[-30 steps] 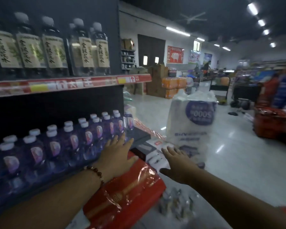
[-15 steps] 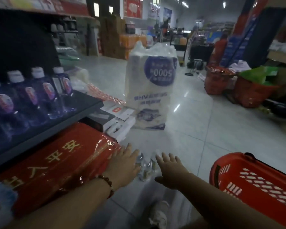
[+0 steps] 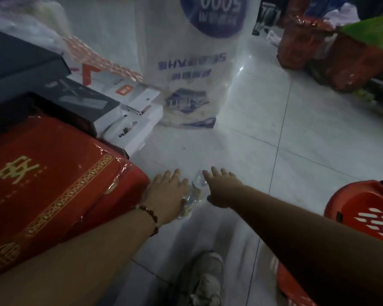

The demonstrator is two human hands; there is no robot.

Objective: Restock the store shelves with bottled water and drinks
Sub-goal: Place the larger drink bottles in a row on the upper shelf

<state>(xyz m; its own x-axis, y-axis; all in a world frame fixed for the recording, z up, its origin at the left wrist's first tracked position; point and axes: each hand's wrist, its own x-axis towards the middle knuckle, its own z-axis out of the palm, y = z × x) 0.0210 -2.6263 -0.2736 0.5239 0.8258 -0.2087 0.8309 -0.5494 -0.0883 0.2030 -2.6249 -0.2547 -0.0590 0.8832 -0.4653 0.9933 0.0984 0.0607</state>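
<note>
A few small clear water bottles (image 3: 194,195) stand on the white tiled floor, mostly hidden by my hands. My left hand (image 3: 168,193), with a bead bracelet at the wrist, hovers over their left side with fingers spread and straight. On their right, my right hand (image 3: 221,188) reaches down with fingers extended too. Neither hand visibly grips a bottle. The dark shelf edge (image 3: 20,69) shows at the upper left.
A red wrapped gift box (image 3: 53,186) lies left of my hands, with white and black cartons (image 3: 128,115) behind it. A tall white plastic-wrapped pack (image 3: 190,62) stands ahead. A red shopping basket (image 3: 367,213) sits at right, red baskets (image 3: 332,51) far right. My shoe (image 3: 206,277) is below.
My view has tipped down from the shelf of bottles to the floor. Both hands have dropped from shelf height to the small bottles on the tiles.
</note>
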